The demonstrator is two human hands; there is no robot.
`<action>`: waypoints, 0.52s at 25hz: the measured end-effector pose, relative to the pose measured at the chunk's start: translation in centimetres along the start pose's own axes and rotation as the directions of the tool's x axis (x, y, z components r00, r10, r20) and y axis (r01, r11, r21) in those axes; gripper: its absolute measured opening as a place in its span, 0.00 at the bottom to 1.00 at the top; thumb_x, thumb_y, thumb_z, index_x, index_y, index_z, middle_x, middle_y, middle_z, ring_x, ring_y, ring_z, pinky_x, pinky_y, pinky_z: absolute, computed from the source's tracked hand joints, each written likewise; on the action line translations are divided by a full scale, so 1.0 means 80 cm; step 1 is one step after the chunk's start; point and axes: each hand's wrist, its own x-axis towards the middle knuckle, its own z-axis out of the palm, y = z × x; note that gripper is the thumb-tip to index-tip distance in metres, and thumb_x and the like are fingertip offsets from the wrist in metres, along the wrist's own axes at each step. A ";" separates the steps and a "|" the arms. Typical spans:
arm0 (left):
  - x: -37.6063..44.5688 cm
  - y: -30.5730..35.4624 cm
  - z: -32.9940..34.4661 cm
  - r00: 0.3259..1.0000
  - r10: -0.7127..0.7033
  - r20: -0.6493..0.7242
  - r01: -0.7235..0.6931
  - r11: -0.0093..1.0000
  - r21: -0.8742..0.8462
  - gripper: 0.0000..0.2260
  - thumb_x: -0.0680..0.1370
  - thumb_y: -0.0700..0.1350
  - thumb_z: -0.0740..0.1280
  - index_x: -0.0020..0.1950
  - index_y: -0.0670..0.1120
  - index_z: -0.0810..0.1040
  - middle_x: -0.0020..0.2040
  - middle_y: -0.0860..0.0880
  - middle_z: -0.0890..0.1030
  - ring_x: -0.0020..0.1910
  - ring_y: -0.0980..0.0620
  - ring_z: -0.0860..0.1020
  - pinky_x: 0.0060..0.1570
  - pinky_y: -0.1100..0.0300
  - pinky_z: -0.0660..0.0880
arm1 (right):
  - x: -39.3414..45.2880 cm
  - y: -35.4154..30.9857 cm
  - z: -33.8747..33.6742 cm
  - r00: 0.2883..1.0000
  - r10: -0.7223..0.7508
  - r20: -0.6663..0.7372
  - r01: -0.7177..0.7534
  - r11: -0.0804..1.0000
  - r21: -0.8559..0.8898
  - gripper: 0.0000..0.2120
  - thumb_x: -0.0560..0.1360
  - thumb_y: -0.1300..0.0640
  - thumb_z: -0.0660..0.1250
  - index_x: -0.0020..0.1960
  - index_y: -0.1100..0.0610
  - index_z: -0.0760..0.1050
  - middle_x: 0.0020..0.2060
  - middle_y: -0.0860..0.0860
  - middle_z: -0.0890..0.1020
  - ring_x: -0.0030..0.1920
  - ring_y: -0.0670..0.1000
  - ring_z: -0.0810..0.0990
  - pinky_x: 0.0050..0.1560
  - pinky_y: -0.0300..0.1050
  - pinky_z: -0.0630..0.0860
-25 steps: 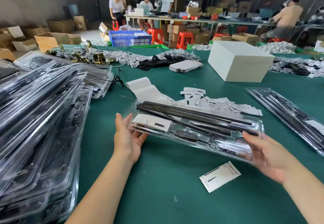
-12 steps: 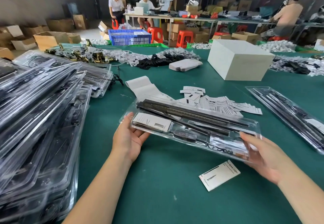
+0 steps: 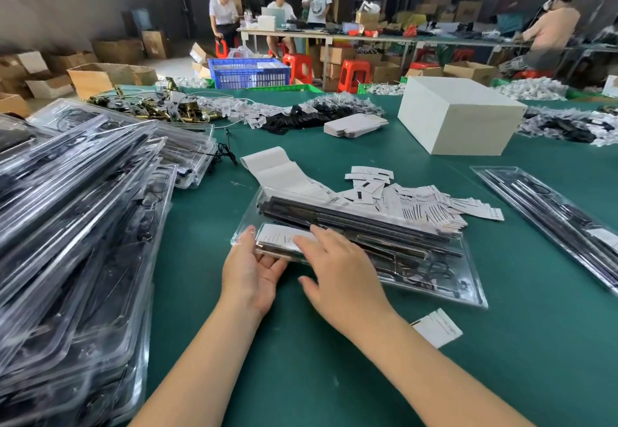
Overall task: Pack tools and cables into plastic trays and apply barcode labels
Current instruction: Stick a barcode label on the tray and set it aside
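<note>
At centre frame, the tray (image 3: 468,279) lies on the green table (image 3: 334,376), long axis running from centre toward lower right. The left hand (image 3: 249,276) supports its left end, fingers curled under the rim and thumb on top. The right hand (image 3: 337,269) lies flat on the lid near that end, fingers straight, gripping nothing. The step in hand appears to be pressing the lid closed. To do it well, keep the left hand steady under the rim and press along the edge with flat fingers, so the contents do not shift.

Containers, largest first:
- Tray stack (image 3: 73,259), left of frame: many clear trays, dark parts inside; details unclear.
- White box (image 3: 461,119), upper right: contents not visible.
- Held tray: long black bars and a white card (image 3: 277,237) at its left end.
- Second tray (image 3: 551,222), right edge: long black parts.

Loose labels (image 3: 418,206) lie just behind the held tray.
</note>
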 end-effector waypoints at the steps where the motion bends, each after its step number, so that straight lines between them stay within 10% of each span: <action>1: -0.001 0.000 0.000 1.000 0.000 0.001 0.000 1.000 -0.005 0.08 0.82 0.44 0.59 0.52 0.42 0.75 0.39 0.44 0.85 0.37 0.48 0.84 0.33 0.55 0.81 | 0.010 -0.005 0.007 0.999 -0.036 -0.006 0.035 0.993 -0.109 0.20 0.75 0.55 0.67 0.66 0.50 0.72 0.63 0.51 0.76 0.63 0.54 0.74 0.60 0.48 0.74; 5: -0.002 0.001 0.000 1.000 -0.013 0.008 0.014 0.999 -0.039 0.08 0.82 0.43 0.59 0.55 0.41 0.75 0.41 0.42 0.85 0.39 0.46 0.84 0.34 0.54 0.81 | 0.020 0.002 0.020 0.964 -0.206 -0.170 0.140 0.932 -0.335 0.09 0.67 0.59 0.69 0.45 0.48 0.80 0.36 0.46 0.79 0.35 0.48 0.79 0.29 0.41 0.74; 13: -0.008 0.006 0.006 0.988 -0.155 0.024 0.151 0.981 0.125 0.08 0.79 0.38 0.58 0.52 0.42 0.76 0.41 0.41 0.85 0.37 0.46 0.84 0.37 0.54 0.81 | 0.024 0.037 -0.002 0.939 -0.134 -0.317 0.071 0.977 -0.201 0.13 0.66 0.62 0.76 0.49 0.51 0.84 0.44 0.50 0.81 0.45 0.56 0.79 0.44 0.45 0.74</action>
